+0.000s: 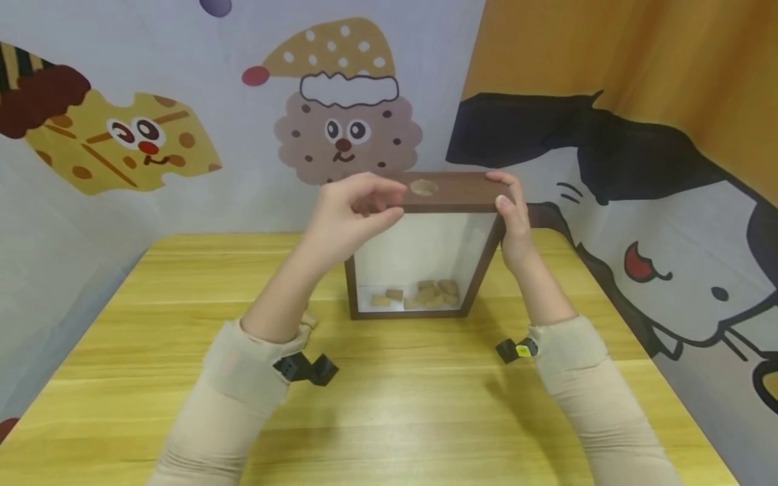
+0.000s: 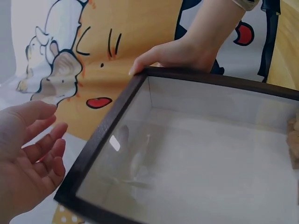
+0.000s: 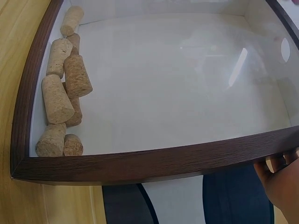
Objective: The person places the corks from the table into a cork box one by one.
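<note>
Left hand (image 1: 355, 210): fingers loosely curled, thumb apart, palm empty per left wrist view. Sits at box's 11 o'clock, fingertips just beside the round hole (image 1: 423, 187) on its 9 o'clock side; can't tell if it touches the top. Right hand (image 1: 514, 226): gripping the upper corner at box's 1 o'clock, thumb and fingers bent round it. Box (image 1: 462, 193): dark frame, clear front, upright on wood-look table (image 1: 389, 418), 12 o'clock from person. Corks (image 3: 77, 77) piled inside on its floor, mostly toward 5 o'clock. Pale object (image 1: 308, 320) at box's 8 o'clock, partly behind left wrist. Cartoon backdrop (image 1: 444, 81) at 12.
</note>
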`<state>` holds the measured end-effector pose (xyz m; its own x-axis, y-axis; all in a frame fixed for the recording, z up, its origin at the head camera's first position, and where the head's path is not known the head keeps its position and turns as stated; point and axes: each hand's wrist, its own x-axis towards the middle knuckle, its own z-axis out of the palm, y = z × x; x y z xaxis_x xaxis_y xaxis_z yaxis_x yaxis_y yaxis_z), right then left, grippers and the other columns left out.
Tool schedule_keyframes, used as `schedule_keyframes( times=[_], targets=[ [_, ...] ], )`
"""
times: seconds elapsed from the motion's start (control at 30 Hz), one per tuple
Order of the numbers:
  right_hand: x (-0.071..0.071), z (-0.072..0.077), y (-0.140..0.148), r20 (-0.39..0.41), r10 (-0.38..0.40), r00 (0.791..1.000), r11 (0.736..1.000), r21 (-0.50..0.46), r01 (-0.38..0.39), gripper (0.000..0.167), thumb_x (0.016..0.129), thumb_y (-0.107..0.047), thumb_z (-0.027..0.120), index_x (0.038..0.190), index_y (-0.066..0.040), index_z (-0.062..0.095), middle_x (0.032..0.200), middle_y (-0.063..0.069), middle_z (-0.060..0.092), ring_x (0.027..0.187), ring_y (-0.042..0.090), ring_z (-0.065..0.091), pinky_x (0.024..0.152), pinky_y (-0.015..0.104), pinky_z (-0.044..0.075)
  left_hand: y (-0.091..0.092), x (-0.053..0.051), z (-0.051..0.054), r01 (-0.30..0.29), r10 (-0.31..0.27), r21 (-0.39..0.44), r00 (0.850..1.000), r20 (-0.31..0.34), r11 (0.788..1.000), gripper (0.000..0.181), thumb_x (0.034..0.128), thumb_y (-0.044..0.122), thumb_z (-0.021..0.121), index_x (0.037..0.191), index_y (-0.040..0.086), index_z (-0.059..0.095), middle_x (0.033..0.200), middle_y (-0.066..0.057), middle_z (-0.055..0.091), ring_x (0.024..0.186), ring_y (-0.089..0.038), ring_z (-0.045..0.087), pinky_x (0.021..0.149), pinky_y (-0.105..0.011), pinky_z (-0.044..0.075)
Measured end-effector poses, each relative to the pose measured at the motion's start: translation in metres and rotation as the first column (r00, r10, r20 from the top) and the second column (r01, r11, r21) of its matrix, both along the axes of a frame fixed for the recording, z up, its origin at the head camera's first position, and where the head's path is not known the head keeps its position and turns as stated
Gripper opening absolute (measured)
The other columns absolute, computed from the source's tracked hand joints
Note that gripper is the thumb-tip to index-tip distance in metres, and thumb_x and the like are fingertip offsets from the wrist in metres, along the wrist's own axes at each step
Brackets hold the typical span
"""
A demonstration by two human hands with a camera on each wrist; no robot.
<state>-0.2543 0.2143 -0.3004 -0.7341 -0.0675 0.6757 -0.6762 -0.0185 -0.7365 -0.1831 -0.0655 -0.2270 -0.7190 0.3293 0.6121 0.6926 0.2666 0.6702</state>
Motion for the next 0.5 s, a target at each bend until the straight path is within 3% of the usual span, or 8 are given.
schedule_keyframes(
  times=[0.2, 0.33, 0.5],
  targets=[
    [-0.001, 0.000, 0.000, -0.001, -0.006, 1.000, 1.000, 0.014, 0.006, 0.048, 0.090, -0.046, 0.050, 0.129, -0.018, 0.051, 0.127, 0.006, 0.046, 0.117, 0.028, 0.037, 0.093, 0.037, 0.026, -0.026, 0.009, -0.033, 0.018, -0.006, 0.078, 0.990, -0.143, 0.997, 0.021, 0.0807, -0.001, 0.074, 0.101, 0.002, 0.071, 0.097, -0.001, 0.068, 0.079, -0.017, 0.056, 0.067, -0.029, 0.047],
    [0.000, 0.000, 0.000, 0.000, -0.009, 1.000, 1.000, 0.018, 0.009, 0.048, 0.090, -0.047, 0.050, 0.129, -0.018, 0.051, 0.126, 0.006, 0.047, 0.116, 0.028, 0.037, 0.092, 0.037, 0.027, -0.045, 0.010, -0.056, 0.008, 0.000, 0.083, 0.996, -0.093, 0.997, 0.023, 0.0801, -0.003, 0.074, 0.103, 0.001, 0.071, 0.099, -0.003, 0.068, 0.084, -0.020, 0.057, 0.071, -0.029, 0.047],
    [0.001, 0.001, 0.000, -0.005, -0.014, 1.000, 0.999, 0.030, 0.014, 0.048, 0.090, -0.046, 0.049, 0.129, -0.019, 0.050, 0.127, 0.006, 0.047, 0.117, 0.028, 0.037, 0.093, 0.037, 0.026, -0.070, 0.007, -0.085, -0.029, 0.027, 0.043, 0.998, 0.048, 0.999, 0.026, 0.0817, -0.002, 0.073, 0.107, 0.002, 0.070, 0.103, -0.005, 0.067, 0.089, -0.021, 0.056, 0.076, -0.031, 0.048]
  ],
)
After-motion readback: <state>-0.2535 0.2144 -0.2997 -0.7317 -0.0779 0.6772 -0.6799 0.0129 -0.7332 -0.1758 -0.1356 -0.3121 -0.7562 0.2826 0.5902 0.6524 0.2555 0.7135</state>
